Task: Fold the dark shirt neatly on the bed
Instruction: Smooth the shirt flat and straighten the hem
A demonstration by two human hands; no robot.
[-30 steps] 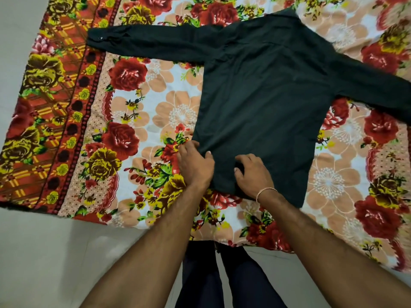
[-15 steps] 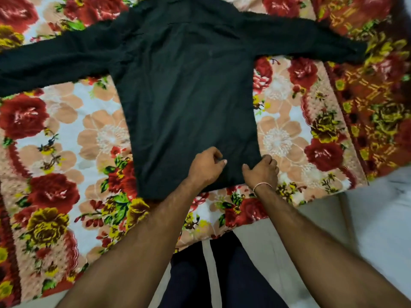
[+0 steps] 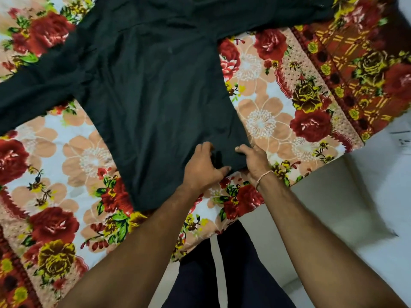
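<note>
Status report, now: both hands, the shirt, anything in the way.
Left hand and right hand both pinch the hem of the dark shirt at its right corner. Shirt lies spread on the floral bedsheet, sleeves out, unfolded. Nothing on it.

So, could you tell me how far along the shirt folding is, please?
Done: the dark shirt lies spread flat on the floral bedsheet, sleeves out. In hand: the left hand and right hand pinch the hem near its right corner. Left: no fold shows yet; sleeves and body remain.

bare floral bedsheet right of dark shirt, sleeves spread sideways
</note>
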